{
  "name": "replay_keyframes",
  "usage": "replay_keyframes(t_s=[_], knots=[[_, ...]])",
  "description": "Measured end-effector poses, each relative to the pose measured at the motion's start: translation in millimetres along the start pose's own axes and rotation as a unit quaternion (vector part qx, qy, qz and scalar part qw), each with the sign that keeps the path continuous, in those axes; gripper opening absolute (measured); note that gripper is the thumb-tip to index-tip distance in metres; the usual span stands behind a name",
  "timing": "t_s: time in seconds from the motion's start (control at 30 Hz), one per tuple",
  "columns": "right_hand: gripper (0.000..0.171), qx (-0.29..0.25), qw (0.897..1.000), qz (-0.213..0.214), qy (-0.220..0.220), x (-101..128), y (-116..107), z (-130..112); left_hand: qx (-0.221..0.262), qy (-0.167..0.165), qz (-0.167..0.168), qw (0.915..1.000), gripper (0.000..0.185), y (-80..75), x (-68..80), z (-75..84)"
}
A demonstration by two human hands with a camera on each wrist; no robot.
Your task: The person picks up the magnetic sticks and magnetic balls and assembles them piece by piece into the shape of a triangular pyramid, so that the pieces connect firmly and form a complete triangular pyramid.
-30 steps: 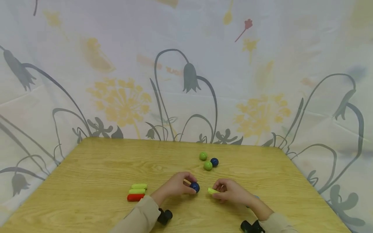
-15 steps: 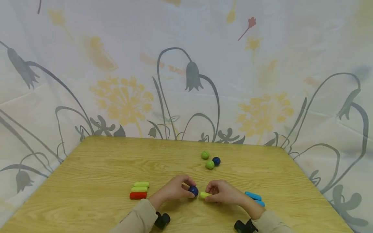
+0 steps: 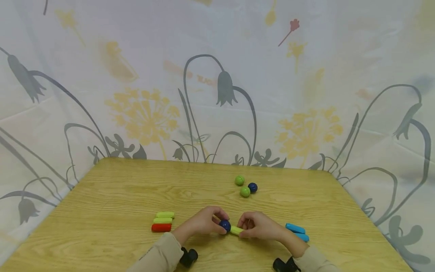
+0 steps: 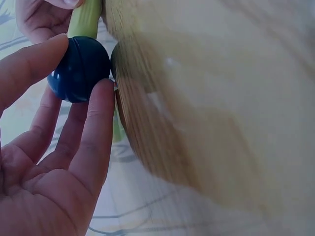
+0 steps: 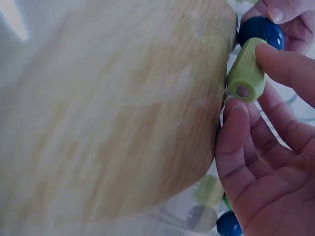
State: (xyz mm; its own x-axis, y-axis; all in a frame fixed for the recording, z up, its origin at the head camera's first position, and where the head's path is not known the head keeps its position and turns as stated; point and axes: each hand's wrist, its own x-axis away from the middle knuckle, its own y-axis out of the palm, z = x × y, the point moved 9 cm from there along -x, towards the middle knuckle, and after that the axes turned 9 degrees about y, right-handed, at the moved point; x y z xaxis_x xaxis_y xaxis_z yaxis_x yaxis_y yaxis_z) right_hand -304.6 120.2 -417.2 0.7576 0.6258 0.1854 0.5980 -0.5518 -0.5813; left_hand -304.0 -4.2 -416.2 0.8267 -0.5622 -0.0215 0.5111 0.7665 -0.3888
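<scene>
While my left hand (image 3: 202, 223) pinches the glossy, probably slippery blue ball (image 3: 225, 225) and my right hand (image 3: 259, 226) grips the stiff green rod (image 3: 236, 230) by its sides, they meet end-on near the table's (image 3: 112, 196) front edge.

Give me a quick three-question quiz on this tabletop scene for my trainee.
1. True or false: the left hand holds the dark blue ball.
2. What does the right hand hold? A) the red stick B) the yellow-green stick C) a green ball
3. How many loose balls lie farther back on the table?

Key:
1. True; its fingers pinch the ball.
2. B; the yellow-green stick meets the ball end-on.
3. Three: two green balls and one blue ball.
</scene>
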Motion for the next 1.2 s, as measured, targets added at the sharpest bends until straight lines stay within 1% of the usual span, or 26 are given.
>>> replay_keyframes(t_s=[0.17,0.3,0.5,0.67,0.8,0.93,1.07,1.2], knots=[[0.017,0.012,1.000,0.005,0.002,1,0,5,0.003,0.001,0.001,1.0000,0.026,-0.8,1.6,-1.3],[0.018,0.023,1.000,0.006,0.001,2,0,7,0.000,0.009,0.015,0.9998,0.027,-6.5,6.4,-2.8],[0.018,0.020,1.000,-0.001,-0.003,2,1,8,-0.018,0.044,0.037,0.9982,0.027,-26.2,24.4,-1.0],[0.017,0.012,1.000,-0.011,0.001,2,3,9,-0.018,0.060,0.055,0.9965,0.027,-47.4,42.9,-3.0],[0.018,0.000,1.000,-0.017,0.009,1,2,9,-0.030,0.070,0.068,0.9948,0.029,-66.9,57.0,-5.9],[0.018,-0.014,0.999,-0.025,0.015,1,2,9,-0.059,0.064,0.088,0.9924,0.029,-87.2,67.5,-12.9],[0.018,-0.022,0.999,-0.031,0.019,1,3,9,-0.093,0.044,0.108,0.9888,0.028,-105.2,77.0,-19.8],[0.018,-0.028,0.999,-0.034,0.022,1,3,9,-0.113,0.025,0.121,0.9859,0.028,-121.4,86.4,-25.5]])
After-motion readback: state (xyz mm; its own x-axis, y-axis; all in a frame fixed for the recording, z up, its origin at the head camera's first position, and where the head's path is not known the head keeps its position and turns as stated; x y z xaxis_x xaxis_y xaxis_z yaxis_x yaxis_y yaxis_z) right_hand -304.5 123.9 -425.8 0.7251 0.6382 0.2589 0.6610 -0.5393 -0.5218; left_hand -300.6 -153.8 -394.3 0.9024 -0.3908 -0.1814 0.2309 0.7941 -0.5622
